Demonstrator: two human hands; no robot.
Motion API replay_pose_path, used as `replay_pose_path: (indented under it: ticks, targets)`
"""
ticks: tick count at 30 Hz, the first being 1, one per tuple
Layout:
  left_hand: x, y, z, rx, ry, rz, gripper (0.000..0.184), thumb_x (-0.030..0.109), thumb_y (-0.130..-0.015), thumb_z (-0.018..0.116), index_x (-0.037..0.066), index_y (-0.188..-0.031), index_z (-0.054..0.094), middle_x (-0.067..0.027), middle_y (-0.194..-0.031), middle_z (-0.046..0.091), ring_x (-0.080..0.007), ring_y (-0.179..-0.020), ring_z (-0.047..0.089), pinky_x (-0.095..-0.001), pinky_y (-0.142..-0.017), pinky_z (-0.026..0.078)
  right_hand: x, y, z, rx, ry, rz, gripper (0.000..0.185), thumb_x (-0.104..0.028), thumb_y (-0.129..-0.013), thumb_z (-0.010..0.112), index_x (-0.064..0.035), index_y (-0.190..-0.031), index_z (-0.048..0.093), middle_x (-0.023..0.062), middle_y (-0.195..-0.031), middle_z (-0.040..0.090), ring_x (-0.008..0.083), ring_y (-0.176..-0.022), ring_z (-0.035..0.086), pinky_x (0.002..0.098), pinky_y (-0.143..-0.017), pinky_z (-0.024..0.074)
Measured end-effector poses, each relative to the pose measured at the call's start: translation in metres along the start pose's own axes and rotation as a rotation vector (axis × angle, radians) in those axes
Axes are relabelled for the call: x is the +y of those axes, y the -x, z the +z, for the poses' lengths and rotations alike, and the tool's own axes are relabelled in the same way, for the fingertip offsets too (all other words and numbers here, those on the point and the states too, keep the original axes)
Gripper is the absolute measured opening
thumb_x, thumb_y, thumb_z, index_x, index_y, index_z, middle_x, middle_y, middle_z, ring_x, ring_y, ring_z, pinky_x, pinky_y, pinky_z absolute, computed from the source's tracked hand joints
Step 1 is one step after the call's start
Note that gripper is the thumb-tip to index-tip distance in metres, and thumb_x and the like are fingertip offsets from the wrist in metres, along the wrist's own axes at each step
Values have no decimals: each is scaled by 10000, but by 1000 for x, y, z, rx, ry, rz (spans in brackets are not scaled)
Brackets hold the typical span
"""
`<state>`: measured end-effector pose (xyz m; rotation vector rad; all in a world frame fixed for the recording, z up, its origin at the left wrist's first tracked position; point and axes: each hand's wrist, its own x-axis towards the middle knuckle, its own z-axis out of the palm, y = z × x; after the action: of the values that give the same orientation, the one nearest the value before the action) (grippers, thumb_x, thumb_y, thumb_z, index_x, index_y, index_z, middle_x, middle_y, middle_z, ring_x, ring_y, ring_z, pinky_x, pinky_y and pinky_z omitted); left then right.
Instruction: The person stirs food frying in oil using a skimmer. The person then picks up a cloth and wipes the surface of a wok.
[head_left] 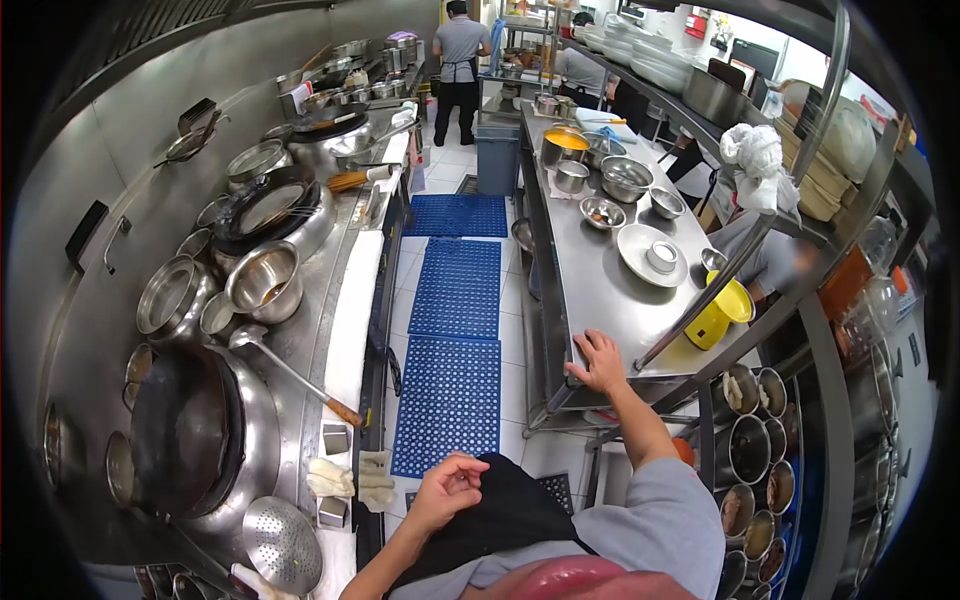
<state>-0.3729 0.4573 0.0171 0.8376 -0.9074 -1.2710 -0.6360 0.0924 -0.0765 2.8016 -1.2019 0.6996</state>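
My right hand rests with spread fingers on the near corner of the steel table, holding nothing. In front of my black apron hovers my left hand, its fingers curled inward; whether anything is between them is too small to tell. A white plate with a small bowl stands on the table beyond my right hand, near steel bowls and a pot of orange liquid. To the right is a yellow container. On the left counter lie a ladle and a large wok.
Blue mats cover the aisle floor. A person stands at its far end by a grey bin; another person's grey sleeve shows behind the table. Metal posts and a shelf flank the right side. A perforated skimmer lies at lower left.
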Motion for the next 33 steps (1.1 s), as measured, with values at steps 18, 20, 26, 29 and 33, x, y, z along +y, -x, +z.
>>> replay_pose_path:
  ticks: [18,20,26,29,33]
  targets:
    - [-1,-222,-30,-363,-251,-132,277,-70,-854,586,-10,-1106,683,-58,-1011,602,-113,-823,631,-235,-739,533,6,-8,-9,30,-52,-70,691,-555,-813,728,-81,-1301,611,207,-1351,540,425,-1249,512,524,-1040,410]
    - [-7,-248,-35,-371,-301,-174,279,-69,-854,576,-12,-1104,684,-59,-990,629,-111,-810,634,-241,-717,530,5,-7,-13,8,-65,-55,677,-543,-816,732,-83,-1297,612,208,-1352,540,427,-1247,512,526,-1041,410]
    - [-39,-309,-55,-380,-325,-357,265,-81,-853,555,-15,-1072,690,-50,-906,666,-103,-772,631,-253,-683,528,5,-12,-15,-34,-85,-10,650,-493,-800,750,-92,-1294,618,192,-1354,540,415,-1263,506,518,-1045,407]
    - [-42,-326,-51,-426,-356,-396,235,-58,-848,541,-20,-1013,704,-41,-847,673,-94,-750,626,-249,-668,521,3,-13,-16,-41,-90,16,609,-466,-813,748,-104,-1287,625,186,-1358,543,411,-1268,505,517,-1049,404]
    - [-50,-343,-46,-453,-359,-432,190,-18,-860,552,1,-942,723,-36,-797,690,-91,-715,631,-243,-637,516,4,-14,-14,-50,-112,41,579,-450,-828,744,-124,-1292,629,176,-1369,542,400,-1272,500,522,-1043,404]
